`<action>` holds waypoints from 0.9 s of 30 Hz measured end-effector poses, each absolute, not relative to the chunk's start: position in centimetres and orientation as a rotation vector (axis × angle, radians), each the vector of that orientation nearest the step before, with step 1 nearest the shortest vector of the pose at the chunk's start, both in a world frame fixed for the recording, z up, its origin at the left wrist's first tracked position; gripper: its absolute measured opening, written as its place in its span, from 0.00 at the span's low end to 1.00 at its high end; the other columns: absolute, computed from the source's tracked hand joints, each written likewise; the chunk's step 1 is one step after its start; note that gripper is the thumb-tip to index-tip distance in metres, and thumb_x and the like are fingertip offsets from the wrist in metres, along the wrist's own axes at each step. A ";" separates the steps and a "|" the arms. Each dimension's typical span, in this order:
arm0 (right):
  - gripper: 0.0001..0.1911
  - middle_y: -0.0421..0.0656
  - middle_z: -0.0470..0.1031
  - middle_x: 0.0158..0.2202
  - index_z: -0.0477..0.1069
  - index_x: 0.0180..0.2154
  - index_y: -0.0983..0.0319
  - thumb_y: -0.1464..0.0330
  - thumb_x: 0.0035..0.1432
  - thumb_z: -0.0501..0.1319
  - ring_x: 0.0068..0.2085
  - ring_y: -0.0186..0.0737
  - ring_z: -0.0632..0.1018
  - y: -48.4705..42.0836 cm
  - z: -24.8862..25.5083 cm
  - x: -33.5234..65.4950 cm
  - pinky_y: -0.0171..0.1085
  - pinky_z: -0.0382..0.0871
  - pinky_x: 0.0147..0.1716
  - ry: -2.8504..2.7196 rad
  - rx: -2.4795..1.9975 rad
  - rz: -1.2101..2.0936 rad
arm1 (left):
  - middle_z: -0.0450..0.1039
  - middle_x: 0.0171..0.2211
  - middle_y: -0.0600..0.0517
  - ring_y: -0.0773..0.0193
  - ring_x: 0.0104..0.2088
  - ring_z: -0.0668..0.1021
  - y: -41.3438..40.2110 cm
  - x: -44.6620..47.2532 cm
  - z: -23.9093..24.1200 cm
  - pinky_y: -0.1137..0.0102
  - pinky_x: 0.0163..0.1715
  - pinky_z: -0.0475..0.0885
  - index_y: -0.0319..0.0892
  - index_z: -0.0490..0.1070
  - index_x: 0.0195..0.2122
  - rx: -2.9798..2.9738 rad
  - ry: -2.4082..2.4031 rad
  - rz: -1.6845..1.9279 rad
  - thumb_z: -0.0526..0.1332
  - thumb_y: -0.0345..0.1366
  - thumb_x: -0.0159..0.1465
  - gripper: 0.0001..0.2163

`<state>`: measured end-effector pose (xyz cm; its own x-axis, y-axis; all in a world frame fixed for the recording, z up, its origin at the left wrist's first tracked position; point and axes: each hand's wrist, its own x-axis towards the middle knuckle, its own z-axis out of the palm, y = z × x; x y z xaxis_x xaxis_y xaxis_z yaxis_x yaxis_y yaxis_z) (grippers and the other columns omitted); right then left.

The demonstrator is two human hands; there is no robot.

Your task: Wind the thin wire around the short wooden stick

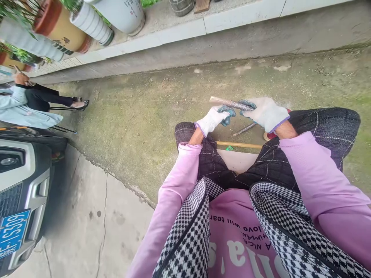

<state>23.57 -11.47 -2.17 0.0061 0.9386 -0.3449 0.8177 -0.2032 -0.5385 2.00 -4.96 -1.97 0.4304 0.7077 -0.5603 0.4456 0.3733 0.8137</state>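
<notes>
My right hand point(262, 112), in a white work glove with grey-blue coated fingers, is closed around a short stick point(230, 102). The stick has a pale bare end pointing left and a dark, mottled, shiny stretch towards the right hand. Just below the stick, my left hand point(216, 117) wears the same kind of glove with its fingers curled in; what they grip, if anything, is hidden. Under the hands lies a second thin, dark, mottled stick point(245, 129). Partly behind my right wrist is a red round thing with a pale rim point(268, 136).
Between my legs are a yellow rod point(239, 144), a small green piece point(229, 148) and a pale flat surface point(237, 159). Potted plants stand on a tiled ledge point(179, 37) ahead. At the left are a seated person point(37, 98) and a parked car point(21, 193).
</notes>
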 end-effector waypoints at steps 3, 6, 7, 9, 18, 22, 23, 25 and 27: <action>0.30 0.55 0.90 0.70 0.85 0.78 0.52 0.60 0.82 0.64 0.67 0.70 0.87 -11.7 -1.6 22.0 0.54 0.83 0.60 -1.874 -2.235 0.822 | 0.76 0.24 0.57 0.66 0.26 0.79 -5.1 2.3 -2.3 0.70 0.40 0.81 0.40 0.84 0.40 1.262 1.200 0.281 0.74 0.32 0.81 0.10; 0.30 0.59 0.87 0.71 0.83 0.79 0.51 0.61 0.84 0.62 0.65 0.69 0.88 -12.2 -0.6 20.0 0.53 0.81 0.58 -1.911 -2.258 0.751 | 0.76 0.23 0.55 0.63 0.26 0.80 -4.8 2.4 -3.4 0.68 0.41 0.83 0.43 0.81 0.37 1.231 1.257 0.289 0.78 0.49 0.83 0.20; 0.29 0.59 0.86 0.71 0.83 0.79 0.51 0.61 0.84 0.62 0.65 0.68 0.88 -12.3 -0.4 19.4 0.53 0.80 0.58 -1.928 -2.242 0.741 | 0.75 0.22 0.55 0.63 0.26 0.81 -4.6 2.5 -3.8 0.68 0.40 0.83 0.44 0.80 0.37 1.210 1.274 0.292 0.78 0.53 0.83 0.22; 0.27 0.61 0.86 0.70 0.83 0.77 0.52 0.61 0.84 0.63 0.64 0.68 0.88 -12.3 -0.4 18.6 0.52 0.80 0.58 -1.945 -2.215 0.748 | 0.75 0.22 0.55 0.63 0.27 0.82 -4.2 2.5 -4.5 0.69 0.41 0.83 0.44 0.79 0.38 1.156 1.296 0.317 0.77 0.55 0.84 0.23; 0.25 0.53 0.94 0.48 0.90 0.57 0.58 0.44 0.83 0.69 0.46 0.58 0.92 -11.9 -3.8 21.1 0.48 0.89 0.43 -1.301 -1.541 1.276 | 0.80 0.26 0.55 0.59 0.32 0.89 -3.9 2.0 -2.7 0.67 0.44 0.88 0.44 0.78 0.44 1.010 1.303 0.492 0.79 0.62 0.79 0.26; 0.28 0.50 0.90 0.36 0.86 0.44 0.56 0.39 0.82 0.71 0.33 0.50 0.87 -12.6 -4.0 21.9 0.44 0.84 0.31 -1.198 -1.541 1.489 | 0.79 0.26 0.55 0.58 0.33 0.90 -3.8 1.7 -2.3 0.69 0.42 0.88 0.44 0.79 0.44 0.953 1.312 0.526 0.80 0.67 0.77 0.29; 0.27 0.49 0.90 0.36 0.85 0.44 0.56 0.39 0.83 0.70 0.32 0.50 0.86 -12.6 -4.0 21.7 0.43 0.83 0.31 -1.238 -1.587 1.477 | 0.79 0.26 0.55 0.58 0.33 0.90 -3.8 1.7 -2.5 0.69 0.42 0.87 0.44 0.79 0.45 0.946 1.324 0.534 0.80 0.67 0.76 0.29; 0.24 0.49 0.91 0.39 0.86 0.46 0.56 0.44 0.85 0.69 0.36 0.51 0.88 -12.4 -4.0 21.1 0.43 0.83 0.36 -1.374 -1.728 1.327 | 0.82 0.29 0.53 0.59 0.35 0.91 -3.7 1.7 -3.2 0.70 0.42 0.87 0.44 0.81 0.47 0.947 1.349 0.548 0.81 0.67 0.76 0.28; 0.18 0.52 0.94 0.45 0.88 0.52 0.57 0.50 0.85 0.69 0.45 0.57 0.91 -11.9 -4.0 20.1 0.45 0.83 0.44 -1.549 -1.904 1.093 | 0.85 0.33 0.52 0.60 0.37 0.92 -3.8 1.8 -3.9 0.71 0.42 0.87 0.44 0.82 0.50 0.961 1.367 0.558 0.81 0.64 0.77 0.27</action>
